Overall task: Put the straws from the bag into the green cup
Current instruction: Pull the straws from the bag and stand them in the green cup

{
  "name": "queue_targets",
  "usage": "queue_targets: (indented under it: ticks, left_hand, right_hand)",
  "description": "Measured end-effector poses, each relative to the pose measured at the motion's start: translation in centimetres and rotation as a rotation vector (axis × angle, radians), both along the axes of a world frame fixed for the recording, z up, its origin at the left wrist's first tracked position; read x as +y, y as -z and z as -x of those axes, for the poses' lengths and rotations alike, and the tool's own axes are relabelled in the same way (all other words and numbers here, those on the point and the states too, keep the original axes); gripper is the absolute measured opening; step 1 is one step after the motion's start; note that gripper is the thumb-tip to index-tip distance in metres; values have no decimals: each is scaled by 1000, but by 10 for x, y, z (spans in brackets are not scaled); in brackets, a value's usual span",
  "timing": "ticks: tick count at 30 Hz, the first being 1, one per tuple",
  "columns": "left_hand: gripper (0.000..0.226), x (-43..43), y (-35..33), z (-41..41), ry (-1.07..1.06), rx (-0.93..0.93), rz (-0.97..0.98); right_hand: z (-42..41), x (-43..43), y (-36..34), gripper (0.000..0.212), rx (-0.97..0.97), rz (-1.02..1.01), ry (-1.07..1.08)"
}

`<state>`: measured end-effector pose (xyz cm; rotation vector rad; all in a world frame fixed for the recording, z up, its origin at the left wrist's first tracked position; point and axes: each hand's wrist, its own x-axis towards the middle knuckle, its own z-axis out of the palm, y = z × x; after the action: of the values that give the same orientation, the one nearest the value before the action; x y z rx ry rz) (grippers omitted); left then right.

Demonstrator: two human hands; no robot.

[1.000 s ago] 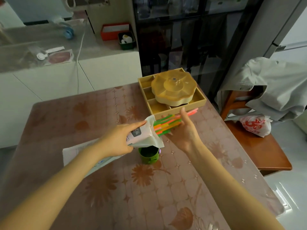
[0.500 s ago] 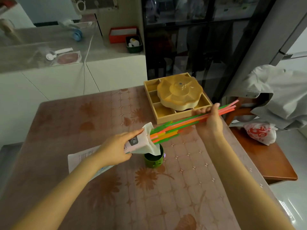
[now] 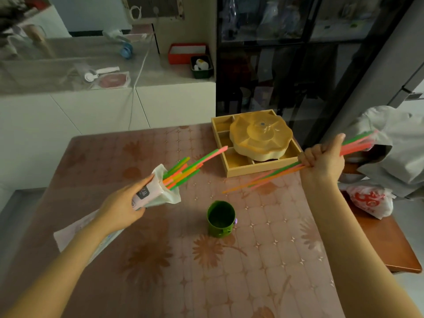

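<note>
I see my left hand (image 3: 119, 206) gripping the bag (image 3: 156, 191) near its mouth, held above the tabletop (image 3: 263, 260) and tilted so the opening faces up and to the right. A cluster of green, pink and orange straws (image 3: 183, 171) sticks out of that opening, one pair reaching further toward the tray (image 3: 231, 166). My right hand (image 3: 322, 162) is closed in a fist around a separate bundle (image 3: 270, 177) of straws, fully clear of the bag and well apart from it; the bundle slants from low left, over the tabletop in front of the tray, up to the right past my thumb. The cup (image 3: 221, 219) stands upright on the tabletop between my two hands, nearer to me than both, and its inside looks dark with no straw in it. A lidded dish (image 3: 260, 136) sits in the tray behind.
</note>
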<state>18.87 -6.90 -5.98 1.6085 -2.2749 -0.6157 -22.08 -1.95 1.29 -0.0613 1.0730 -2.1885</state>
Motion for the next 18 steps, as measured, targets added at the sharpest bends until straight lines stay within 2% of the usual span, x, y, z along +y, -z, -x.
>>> queue_targets:
  ticks: [4,8,12,16,18]
  left_hand:
    - [89,-3,0,-14,-48,13,13]
    - [88,-2,0,-11,-24,21,34]
    - [86,3,0,-1,27,23,47]
    - [87,7,1,9,61,31,54]
    - [87,7,1,13,71,36,62]
  right_hand:
    - [-49,-5,-1,46,281,56,-261]
    - [-107,-5,29,47,579,-47,-544]
    - [-132,1,71,44,605,-221,-654]
    - [-129,5,86,10,563,-349,-771]
    - [-117,3,84,24,510,-363,-810]
